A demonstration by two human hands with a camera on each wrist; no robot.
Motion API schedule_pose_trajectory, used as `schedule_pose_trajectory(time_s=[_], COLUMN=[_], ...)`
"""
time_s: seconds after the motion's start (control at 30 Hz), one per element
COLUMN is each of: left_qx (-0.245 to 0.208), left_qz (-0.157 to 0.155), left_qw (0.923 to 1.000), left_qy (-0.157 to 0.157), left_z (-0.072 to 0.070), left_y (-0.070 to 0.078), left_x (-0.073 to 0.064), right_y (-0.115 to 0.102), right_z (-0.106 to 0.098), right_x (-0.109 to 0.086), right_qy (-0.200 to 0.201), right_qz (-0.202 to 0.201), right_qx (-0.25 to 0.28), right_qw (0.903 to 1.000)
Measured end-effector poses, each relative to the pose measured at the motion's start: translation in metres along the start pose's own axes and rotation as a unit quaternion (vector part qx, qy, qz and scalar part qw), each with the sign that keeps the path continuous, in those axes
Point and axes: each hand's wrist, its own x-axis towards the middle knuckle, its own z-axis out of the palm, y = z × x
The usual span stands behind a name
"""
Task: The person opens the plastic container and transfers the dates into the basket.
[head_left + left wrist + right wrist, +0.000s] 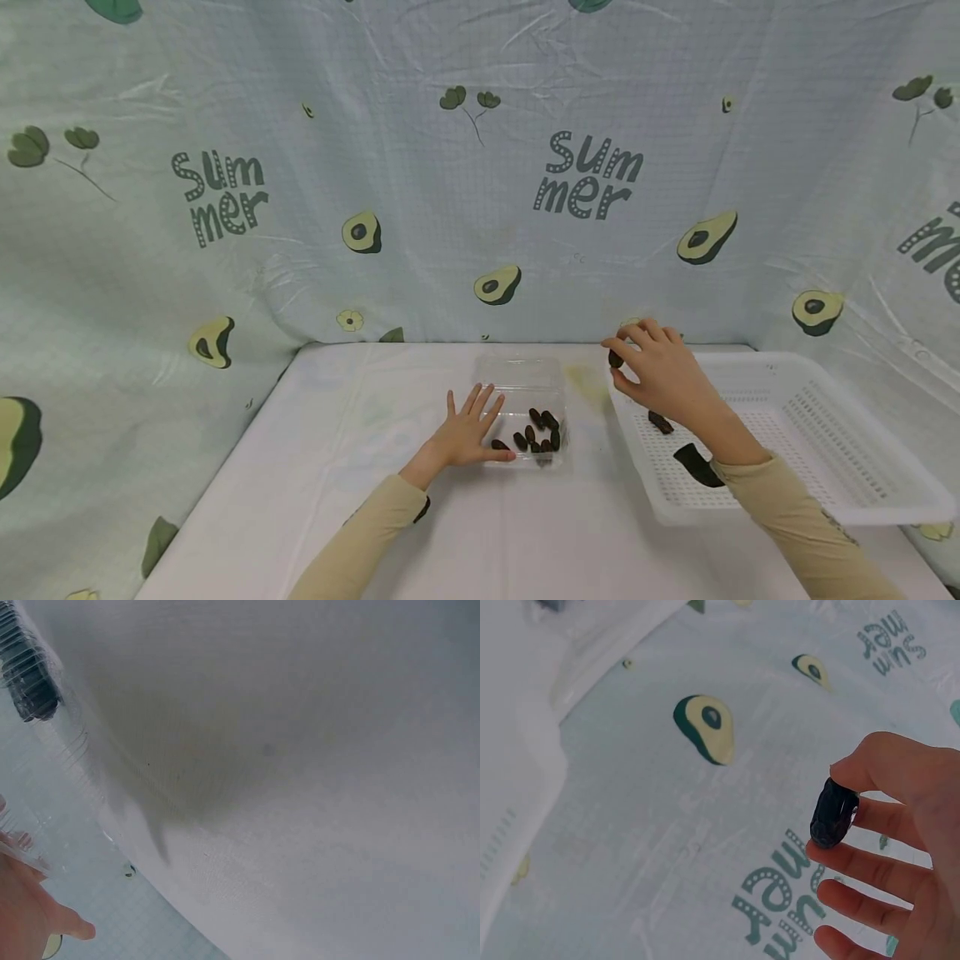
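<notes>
In the head view my right hand (667,375) is raised over the left rim of a white plastic basket. It pinches a dark brown date (834,814) between thumb and fingertips, and the right wrist view shows the date's glossy, oblong shape. My left hand (463,435) has its fingers spread and lies at the left side of a clear plastic box (517,400), its thumb along the front edge. Several dates (530,433) lie in that box, mostly toward its right side. Only part of the left hand (34,915) shows in the left wrist view.
The white slatted basket (862,450) stands on the right of the white-covered table (360,417). A few dark pieces (660,422) lie inside it, partly behind my right arm. The clear box's lid (517,371) is folded back. A printed curtain (420,183) hangs behind the table.
</notes>
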Motion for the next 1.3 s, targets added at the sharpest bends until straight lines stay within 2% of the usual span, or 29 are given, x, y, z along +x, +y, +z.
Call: schedule_pose_trajectory(time_s=[0.33,0.57,0.77,0.9,1.03,1.2,1.3], left_qx=[-0.003,-0.002,0.015,0.014,0.005,0.008,0.012], left_qz=[0.008,0.013,0.011,0.010,0.006,0.001,0.002], left_qw=[1.0000,0.9999,0.9998,0.9998,0.9999,0.9999,0.9998], left_qy=[-0.002,0.000,0.001,0.000,-0.009,-0.012,-0.017], left_z=[0.003,0.005,0.002,0.000,-0.002,-0.002,-0.002], left_y=[-0.003,-0.004,0.001,0.007,0.014,0.022,0.020], left_x=[-0.004,-0.006,-0.013,-0.019,-0.025,-0.033,-0.035], right_y=[0.035,0.059,0.079,0.085,0.084,0.079,0.073], right_z=[-0.007,0.005,0.024,0.040,0.050,0.054,0.056], right_x=[-0.026,-0.045,-0.067,-0.083,-0.097,-0.112,-0.118], right_qy=[0.007,0.003,-0.033,-0.068,-0.112,-0.167,-0.184], right_qz=[-0.005,-0.029,-0.050,-0.045,-0.035,-0.015,-0.008], right_qx=[-0.018,-0.009,-0.004,0.004,0.009,0.010,0.004], right_qw=[0.9998,0.9995,0.9982,0.9967,0.9931,0.9858,0.9828])
